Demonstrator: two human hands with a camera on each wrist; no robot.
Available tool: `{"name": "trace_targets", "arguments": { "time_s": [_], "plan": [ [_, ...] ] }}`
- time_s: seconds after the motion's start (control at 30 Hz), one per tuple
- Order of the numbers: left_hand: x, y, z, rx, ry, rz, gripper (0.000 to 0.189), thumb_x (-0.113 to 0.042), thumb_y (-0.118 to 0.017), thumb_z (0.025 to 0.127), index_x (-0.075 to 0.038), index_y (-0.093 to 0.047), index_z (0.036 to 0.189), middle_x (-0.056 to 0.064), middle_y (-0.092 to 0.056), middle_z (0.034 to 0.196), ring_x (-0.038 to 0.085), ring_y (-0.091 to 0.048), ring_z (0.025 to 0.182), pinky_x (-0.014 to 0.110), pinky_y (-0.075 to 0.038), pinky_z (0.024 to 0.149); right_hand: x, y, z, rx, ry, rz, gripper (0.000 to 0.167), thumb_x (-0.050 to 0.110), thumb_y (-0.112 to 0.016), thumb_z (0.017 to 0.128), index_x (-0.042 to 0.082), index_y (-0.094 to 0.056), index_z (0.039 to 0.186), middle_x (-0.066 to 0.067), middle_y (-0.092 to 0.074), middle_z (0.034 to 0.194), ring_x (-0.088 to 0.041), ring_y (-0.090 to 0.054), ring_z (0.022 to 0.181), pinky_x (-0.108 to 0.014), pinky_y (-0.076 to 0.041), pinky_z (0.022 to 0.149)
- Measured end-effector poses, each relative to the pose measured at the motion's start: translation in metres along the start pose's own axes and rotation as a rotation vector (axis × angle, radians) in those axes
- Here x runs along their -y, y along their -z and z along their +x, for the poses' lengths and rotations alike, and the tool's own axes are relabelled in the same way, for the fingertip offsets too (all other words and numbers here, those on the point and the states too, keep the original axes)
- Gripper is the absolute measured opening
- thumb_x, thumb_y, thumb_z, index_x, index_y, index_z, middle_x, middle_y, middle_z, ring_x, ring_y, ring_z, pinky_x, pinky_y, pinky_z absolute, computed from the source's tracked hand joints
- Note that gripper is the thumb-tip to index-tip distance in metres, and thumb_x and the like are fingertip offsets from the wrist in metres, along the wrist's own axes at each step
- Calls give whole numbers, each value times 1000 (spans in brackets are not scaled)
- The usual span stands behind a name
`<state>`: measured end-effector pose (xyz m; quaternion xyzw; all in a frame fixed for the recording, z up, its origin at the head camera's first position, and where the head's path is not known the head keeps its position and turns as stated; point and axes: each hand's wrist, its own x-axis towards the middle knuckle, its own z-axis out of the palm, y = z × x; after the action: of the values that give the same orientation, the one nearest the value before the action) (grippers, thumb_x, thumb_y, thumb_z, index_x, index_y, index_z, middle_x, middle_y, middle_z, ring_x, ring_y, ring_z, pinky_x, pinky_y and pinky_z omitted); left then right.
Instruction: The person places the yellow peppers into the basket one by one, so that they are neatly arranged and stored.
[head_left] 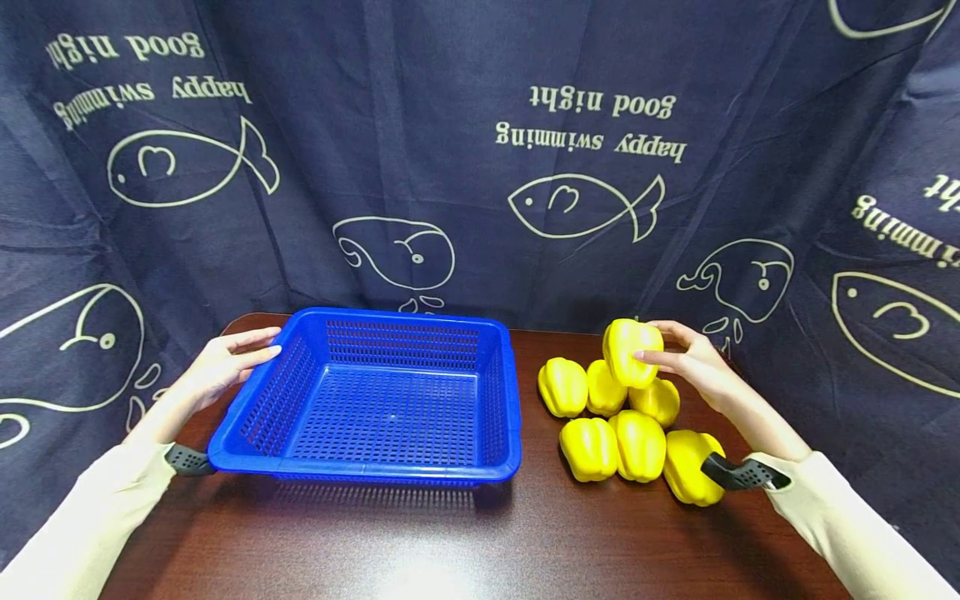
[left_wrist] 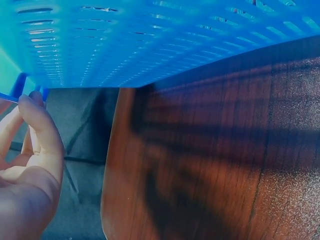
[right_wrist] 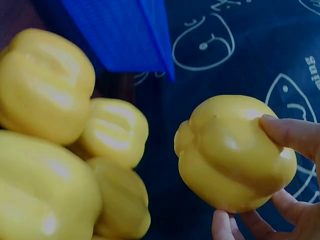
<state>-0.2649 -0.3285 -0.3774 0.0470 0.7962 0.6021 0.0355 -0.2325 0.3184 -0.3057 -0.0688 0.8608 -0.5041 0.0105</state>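
Note:
My right hand (head_left: pixel 693 358) holds a yellow bell pepper (head_left: pixel 628 350) above the back of a group of peppers. In the right wrist view, the thumb presses one side of that pepper (right_wrist: pixel 230 155) and the other fingers support it from below. Several more yellow bell peppers (head_left: pixel 589 450) lie close together on the table, right of the basket. An empty blue plastic basket (head_left: pixel 366 472) with slotted walls stands left of them. At its left rim, my left hand (head_left: pixel 213 367) grips the edge between thumb and fingers, seen close up in the left wrist view.
The dark reddish-brown wooden table (head_left: pixel 360 542) has a rounded edge at the left, beside the basket. Behind it hangs a navy cloth (head_left: pixel 465 167) printed with fish and upside-down lettering. Black wrist straps (head_left: pixel 742 473) show at both sleeves; the right one overlaps the nearest pepper.

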Motion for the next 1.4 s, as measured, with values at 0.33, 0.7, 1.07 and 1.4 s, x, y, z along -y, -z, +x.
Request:
{"name": "trace_targets", "arguments": {
  "time_s": [0.33,0.7,1.07,1.4],
  "plan": [
    [1,-1,-1,-14,-6,6,55,-24,-63,94,-6,-44,143,-32,-58,97,-6,-63,85,18,-55,71,21,-24,5,26,-10,18,60,21,-67,89,-1,-40,138,11,-57,106,0,-60,89,-22,-55,77],
    [1,-1,-2,-21,2,38,64,-26,-62,94,2,-36,145,-34,-57,95,-7,-63,85,17,-55,71,42,-51,6,54,-11,-11,60,25,-69,87,4,-44,138,-5,-58,118,-6,-58,94,-27,-52,81],
    [0,-1,-2,-18,-4,12,64,-26,-62,94,3,-36,144,-33,-57,98,-7,-63,86,17,-55,73,59,-84,9,73,-4,-9,59,24,-70,85,5,-46,136,-17,-53,131,-24,-58,107,-25,-49,88],
    [-1,-3,-1,-29,4,24,68,-30,-64,93,5,-35,144,-33,-58,95,-6,-63,84,18,-55,72,67,-110,25,144,-85,198,63,18,-69,86,4,-41,140,-15,-45,138,-22,-54,114,-42,-44,106]
  ]
}}
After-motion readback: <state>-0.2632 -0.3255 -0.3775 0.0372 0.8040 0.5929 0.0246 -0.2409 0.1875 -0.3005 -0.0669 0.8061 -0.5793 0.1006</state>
